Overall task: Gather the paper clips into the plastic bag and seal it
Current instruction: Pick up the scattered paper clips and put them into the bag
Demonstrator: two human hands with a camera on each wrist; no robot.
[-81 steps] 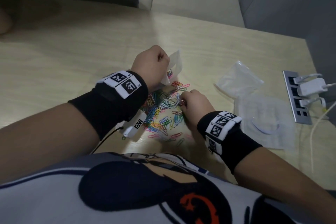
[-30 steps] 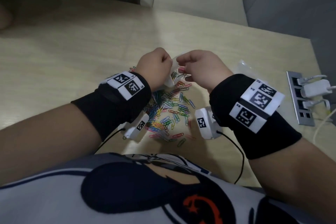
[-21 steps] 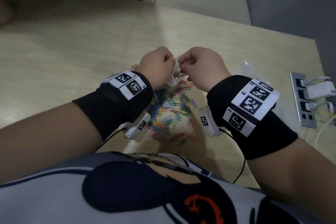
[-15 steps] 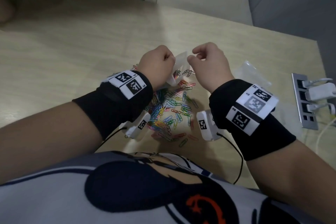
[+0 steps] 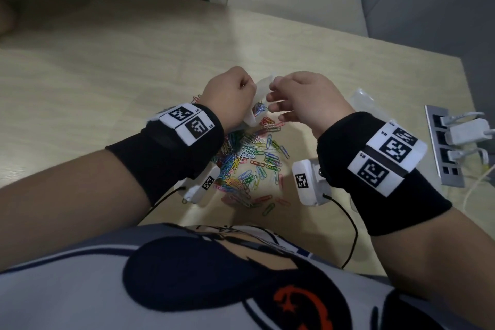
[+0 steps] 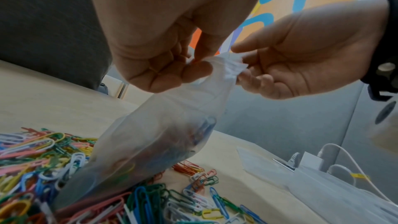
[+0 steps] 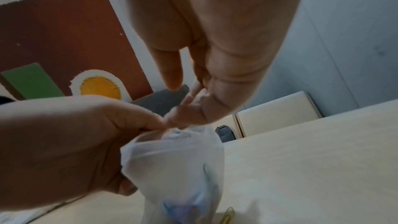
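My left hand [image 5: 230,96] pinches the top of the plastic bag [image 6: 155,144]. My right hand [image 5: 308,99] pinches the other side of the top. The bag hangs down between my hands with a few paper clips inside. Most paper clips [image 5: 251,166] lie on the table [image 5: 107,61] under my hands.

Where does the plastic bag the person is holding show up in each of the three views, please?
Head: plastic bag top centre, between both hands.
Left wrist: centre, hanging from the left hand onto the paper clips.
Right wrist: lower centre, under the right hand.
Shared landmark: the table.
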